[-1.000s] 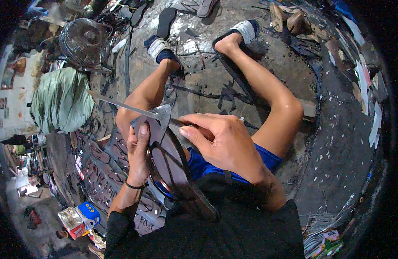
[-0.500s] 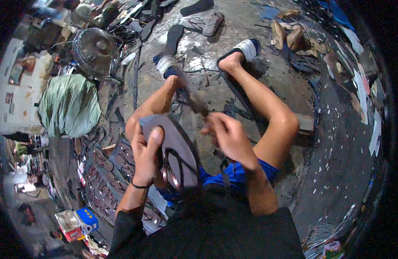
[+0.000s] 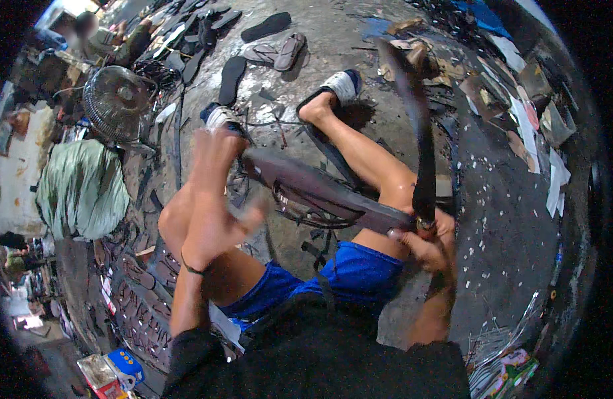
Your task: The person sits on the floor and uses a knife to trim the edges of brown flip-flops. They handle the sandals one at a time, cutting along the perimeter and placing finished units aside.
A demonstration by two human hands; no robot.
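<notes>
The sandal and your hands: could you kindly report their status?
Left hand open, blurred, near sandal. Right hand gripping sandal's right end plus knife. Blade beside that end, pointing away from body.

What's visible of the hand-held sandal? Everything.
The sandal is flat, slightly blurred, purplish-brown on top, with thin, dark, glossy straps that look like leather or synthetic. Held up, it slants down toward picture right, where the right hand grips one end. The left hand, near the other end, looks clear of it.
</notes>
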